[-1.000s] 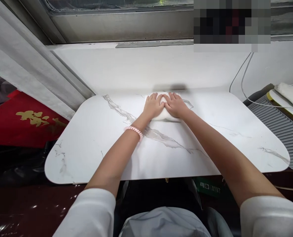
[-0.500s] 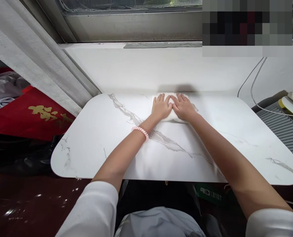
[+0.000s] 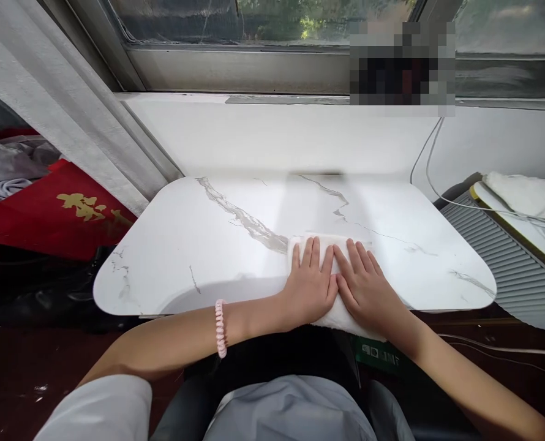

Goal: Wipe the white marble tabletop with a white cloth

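Observation:
A white cloth [image 3: 341,315] lies flat on the white marble-patterned table [image 3: 236,257], its lower part reaching over the front edge. My left hand [image 3: 311,285] rests on the cloth's left side, palm down with fingers stretched forward and a little apart. Beside it my right hand [image 3: 367,291] presses on the right side of the cloth, fingers also spread. The two thumbs meet or nearly meet in the middle. A pink coiled band [image 3: 220,329] circles my left wrist.
A window [image 3: 272,24] and white wall [image 3: 272,138] stand behind the table. Grey curtain [image 3: 84,110] and red fabric with gold characters [image 3: 65,208] are at left. Rightward are cables [image 3: 431,162], a grey ribbed surface [image 3: 488,245] and a white fluffy cloth [image 3: 525,195].
Both hands have drawn the cloth from the table's back edge toward me to the front edge. The view has shifted slightly, showing more of the window and right side.

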`<state>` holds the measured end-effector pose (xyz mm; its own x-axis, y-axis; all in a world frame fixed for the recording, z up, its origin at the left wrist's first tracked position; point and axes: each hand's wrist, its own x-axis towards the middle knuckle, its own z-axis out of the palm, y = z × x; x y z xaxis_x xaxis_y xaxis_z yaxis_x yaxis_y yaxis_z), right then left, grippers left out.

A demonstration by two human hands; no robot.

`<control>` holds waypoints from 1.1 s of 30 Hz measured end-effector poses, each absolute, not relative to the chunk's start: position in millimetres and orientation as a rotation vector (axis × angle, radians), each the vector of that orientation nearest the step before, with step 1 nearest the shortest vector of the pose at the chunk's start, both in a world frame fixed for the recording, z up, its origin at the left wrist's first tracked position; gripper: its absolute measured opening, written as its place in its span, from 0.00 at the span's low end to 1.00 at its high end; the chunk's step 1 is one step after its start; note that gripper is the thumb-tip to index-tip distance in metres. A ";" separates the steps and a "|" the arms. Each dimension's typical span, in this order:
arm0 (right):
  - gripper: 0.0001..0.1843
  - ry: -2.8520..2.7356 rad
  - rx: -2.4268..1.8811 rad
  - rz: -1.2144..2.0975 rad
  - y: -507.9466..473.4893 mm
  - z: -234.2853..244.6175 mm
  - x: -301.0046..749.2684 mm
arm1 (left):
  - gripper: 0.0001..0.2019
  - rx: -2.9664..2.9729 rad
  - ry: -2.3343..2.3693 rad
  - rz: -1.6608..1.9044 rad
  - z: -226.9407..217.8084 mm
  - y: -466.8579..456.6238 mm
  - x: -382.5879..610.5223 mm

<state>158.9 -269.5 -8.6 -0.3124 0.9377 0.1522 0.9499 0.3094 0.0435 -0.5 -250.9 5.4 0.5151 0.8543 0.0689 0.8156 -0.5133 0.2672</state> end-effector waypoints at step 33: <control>0.33 -2.223 -2.011 0.040 -28.7 2.3 229.0 | 0.26 2.432 1.663 0.455 3.3 -22.0 96.1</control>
<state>229.0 -28.7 2.3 -0.0944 0.9916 0.0884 0.9878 0.1043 -0.1155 96.1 -22.0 3.3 0.3352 0.9288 0.1580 0.8800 -0.3686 0.2997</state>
